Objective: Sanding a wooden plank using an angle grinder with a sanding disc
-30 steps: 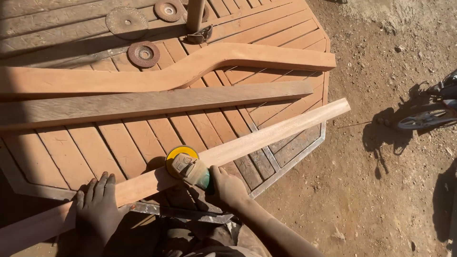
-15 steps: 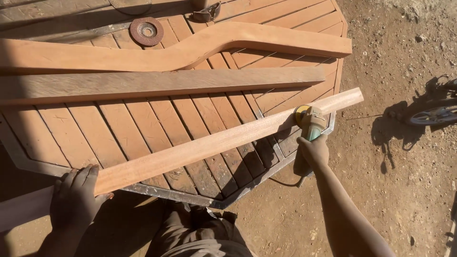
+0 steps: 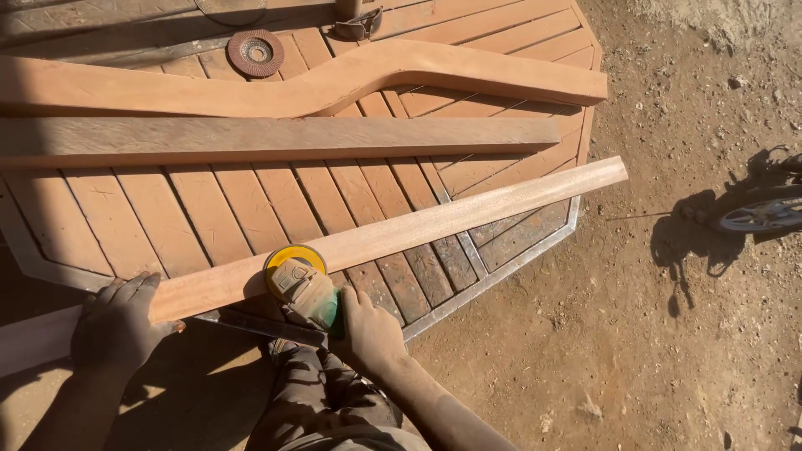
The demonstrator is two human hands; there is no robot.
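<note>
Right hand [image 3: 368, 332] wrapped tight around yellow-disc green angle grinder [image 3: 302, 286] on long pale wooden batten [image 3: 434, 224]; left hand [image 3: 117, 321] pressing batten flat, fingers spread.

Left hand [image 3: 117, 326] pressed flat, right hand [image 3: 368, 330] gripping.
</note>
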